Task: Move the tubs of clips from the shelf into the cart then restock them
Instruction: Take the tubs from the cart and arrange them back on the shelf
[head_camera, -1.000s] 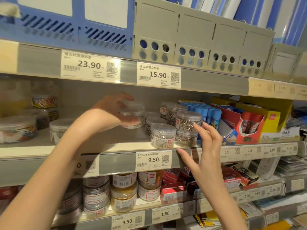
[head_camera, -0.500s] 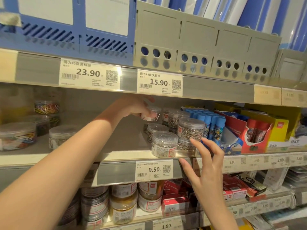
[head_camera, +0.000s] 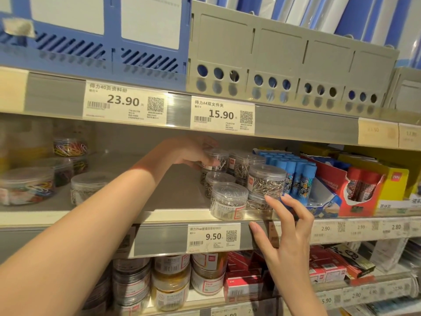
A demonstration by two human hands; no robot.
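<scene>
Several clear round tubs of silver paper clips stand on the middle shelf. My left hand reaches deep into the shelf and grips one tub at the back, set on top of another tub. A front tub stands at the shelf lip. A stack of two tubs stands just right of it. My right hand hovers at the shelf edge with fingers spread, its fingertips close to the lower tub of that stack. No cart is in view.
Blue glue sticks and a red display box stand right of the tubs. Tubs of coloured clips sit at the left. File boxes fill the shelf above. More tubs and red boxes line the shelf below.
My left hand has carried its tub from the shelf's open middle to the back right and set it on top of a rear tub. My right hand has stayed near the shelf edge.
</scene>
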